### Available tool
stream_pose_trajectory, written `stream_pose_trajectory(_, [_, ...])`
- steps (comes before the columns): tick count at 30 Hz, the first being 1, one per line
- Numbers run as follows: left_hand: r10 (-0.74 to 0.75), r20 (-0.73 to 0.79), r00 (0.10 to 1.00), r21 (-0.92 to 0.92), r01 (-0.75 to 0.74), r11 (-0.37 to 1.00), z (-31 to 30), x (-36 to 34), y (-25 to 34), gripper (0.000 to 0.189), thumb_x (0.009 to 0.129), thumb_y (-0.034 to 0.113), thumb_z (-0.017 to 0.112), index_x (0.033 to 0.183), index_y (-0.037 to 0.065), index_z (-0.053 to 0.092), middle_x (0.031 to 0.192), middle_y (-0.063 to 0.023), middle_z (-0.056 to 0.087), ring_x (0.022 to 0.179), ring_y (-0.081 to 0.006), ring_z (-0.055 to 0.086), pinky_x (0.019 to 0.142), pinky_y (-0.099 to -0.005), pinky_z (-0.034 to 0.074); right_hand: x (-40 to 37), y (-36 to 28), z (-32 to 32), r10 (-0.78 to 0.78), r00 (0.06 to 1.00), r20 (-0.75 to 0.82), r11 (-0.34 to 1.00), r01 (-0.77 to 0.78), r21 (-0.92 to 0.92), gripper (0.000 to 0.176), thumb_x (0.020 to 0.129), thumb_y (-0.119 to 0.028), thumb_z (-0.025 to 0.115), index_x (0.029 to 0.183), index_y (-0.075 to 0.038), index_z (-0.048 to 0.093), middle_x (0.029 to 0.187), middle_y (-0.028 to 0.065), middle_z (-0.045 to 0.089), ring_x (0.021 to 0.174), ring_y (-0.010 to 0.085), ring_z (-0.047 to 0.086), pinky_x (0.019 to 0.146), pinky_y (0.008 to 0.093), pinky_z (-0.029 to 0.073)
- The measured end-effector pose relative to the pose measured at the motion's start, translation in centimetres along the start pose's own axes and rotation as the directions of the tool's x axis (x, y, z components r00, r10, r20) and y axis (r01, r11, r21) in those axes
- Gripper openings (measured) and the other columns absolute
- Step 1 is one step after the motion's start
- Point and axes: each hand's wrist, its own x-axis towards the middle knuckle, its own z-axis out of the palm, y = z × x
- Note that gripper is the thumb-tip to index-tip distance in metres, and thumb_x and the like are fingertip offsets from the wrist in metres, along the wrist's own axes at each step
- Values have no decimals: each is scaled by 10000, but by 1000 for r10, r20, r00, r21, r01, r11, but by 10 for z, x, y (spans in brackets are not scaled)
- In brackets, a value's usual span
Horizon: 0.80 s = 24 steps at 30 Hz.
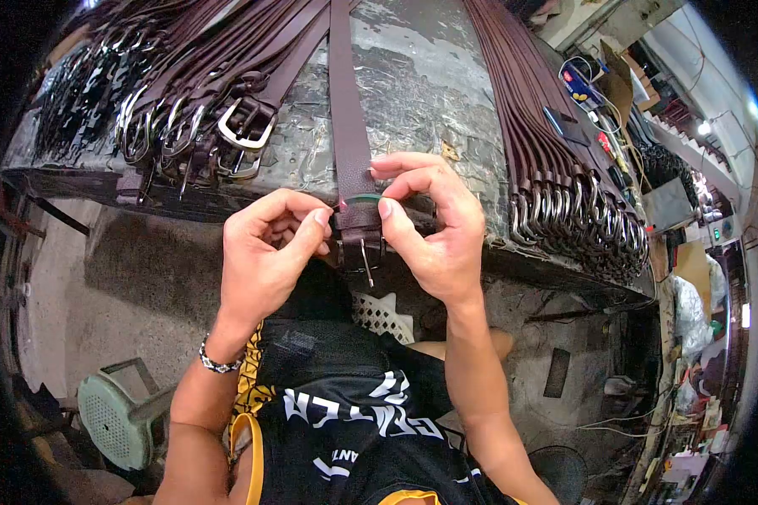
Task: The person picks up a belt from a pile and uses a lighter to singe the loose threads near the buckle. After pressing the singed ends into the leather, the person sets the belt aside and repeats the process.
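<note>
A dark brown leather belt (pixel 351 126) runs down the middle of the worktable, its buckle end hanging over the front edge. The metal prong (pixel 366 263) points down below the folded leather. Across the belt, just above the fold, lies a thin green strip (pixel 364 199). My right hand (pixel 434 231) grips the belt's right edge, thumb at the end of the strip and fingers just above. On the opposite edge my left hand (pixel 269 248) is closed in a pinch, fingertips close to the leather; what it pinches is too small to make out.
Bundles of brown belts with metal buckles lie left (pixel 244 126) and right (pixel 577 215) on the worn worktable (pixel 429 84). A phone (pixel 567 126) rests on the right bundle. A green stool (pixel 114 421) stands low on the left.
</note>
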Motion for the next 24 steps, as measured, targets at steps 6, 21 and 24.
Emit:
stream_pose_trajectory(6, [50,-24,998,23,-50,999,0,3,-4,92,996,65,697,991,-25,710,800,7,689,673,-37,637,605,-185,484,0,-2,0,-6,1000,18,999,6,-34,131,813,13,740,910,-3,653,1135,154,718,963,249,709,841,348,557])
stream_pose_trajectory(21, [76,-14,997,46,-75,996,-2,3,-1,71,1014,35,665,1001,-30,689,842,-29,692,682,-73,644,612,-213,513,1,-3,1,16,1000,15,1000,-16,-6,123,825,17,734,915,3,650,1132,155,713,943,223,702,817,325,559])
stream_pose_trajectory(24, [66,-44,997,85,-62,994,-7,1,1,66,1002,29,661,964,-23,675,806,-11,666,656,-64,621,598,-210,505,-2,2,-3,38,999,-29,997,-35,73,118,830,19,730,913,5,648,1133,152,717,944,212,700,826,318,553])
